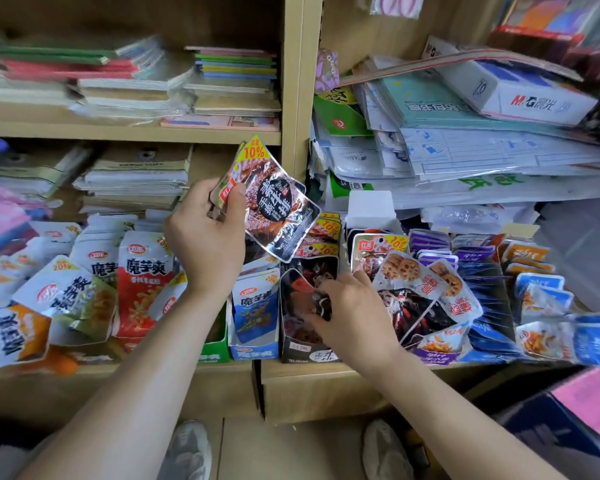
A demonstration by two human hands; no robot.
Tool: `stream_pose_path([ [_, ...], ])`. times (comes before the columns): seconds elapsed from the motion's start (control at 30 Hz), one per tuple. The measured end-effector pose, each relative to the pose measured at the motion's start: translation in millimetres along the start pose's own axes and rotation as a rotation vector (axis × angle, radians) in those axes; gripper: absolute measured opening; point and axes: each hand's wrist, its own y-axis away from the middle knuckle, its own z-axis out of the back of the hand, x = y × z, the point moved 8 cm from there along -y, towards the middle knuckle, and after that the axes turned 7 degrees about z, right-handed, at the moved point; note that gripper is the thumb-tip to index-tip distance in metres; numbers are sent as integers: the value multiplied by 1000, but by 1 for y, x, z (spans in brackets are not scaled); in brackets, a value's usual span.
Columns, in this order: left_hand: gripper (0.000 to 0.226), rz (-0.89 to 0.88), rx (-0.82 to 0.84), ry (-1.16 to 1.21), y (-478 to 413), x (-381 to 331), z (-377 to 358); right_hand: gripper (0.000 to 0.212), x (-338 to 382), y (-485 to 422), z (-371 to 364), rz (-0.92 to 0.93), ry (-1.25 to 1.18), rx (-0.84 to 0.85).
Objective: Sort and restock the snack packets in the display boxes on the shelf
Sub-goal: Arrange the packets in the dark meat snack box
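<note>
Snack packets crowd the lower shelf [326,370]: white packets [70,289] lie heaped at far left, with a red packet [142,289] beside them. The left hand [208,237] pinches a black packet [278,209] by its corner and holds it tilted, clear of the shelf (a yellow "10%" flash tops it), at 12 o'clock from the blue box [253,351]. Just beside that box, at 3 o'clock, stands the black box [309,356]. The right hand [355,313] reaches into it, fingers curled round a dark packet [301,297]. At 3 o'clock from that hand lie lotus packets [416,275], then purple packets [433,244], with blue packets [586,341] at far right.
</note>
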Motion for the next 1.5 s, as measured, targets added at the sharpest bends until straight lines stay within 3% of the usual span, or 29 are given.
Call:
stream_pose_path([
  [0.17,21,24,0,6,-5,4,7,28,6,9,7,129,-106,40],
  [0.33,16,38,36,41,-9,8,12,39,0,20,22,251,-159,-50],
  [0.47,14,67,62,100,-9,11,13,23,-20,22,48,35,-413,-223],
  [0.57,15,69,69,120,-9,9,14,23,-48,25,74,-162,-709,-349],
  [0.67,17,59,70,128,-6,5,14,22,-81,34,105,-283,-815,-516],
  [0.73,17,53,75,126,-4,4,13,25,-96,40,124,-307,-776,-579],
  [0.8,18,55,84,120,-2,5,11,28,-107,44,134,-315,-655,-523],
  [0.93,20,48,93,110,2,4,6,49,-110,39,92,-263,-253,-2],
  [1.0,21,50,101,108,3,6,2,67,-96,36,64,-188,-175,125],
  [1.13,16,41,128,102,6,9,-6,90,-78,29,45,-86,-140,4],
  [1.23,16,32,131,115,8,6,-7,93,-84,31,56,-81,-33,-123],
  [1.4,19,51,87,138,5,10,-4,41,-50,27,79,129,9,-345],
  [1.5,19,70,67,156,3,9,-1,40,-18,3,49,250,-88,-138],
])
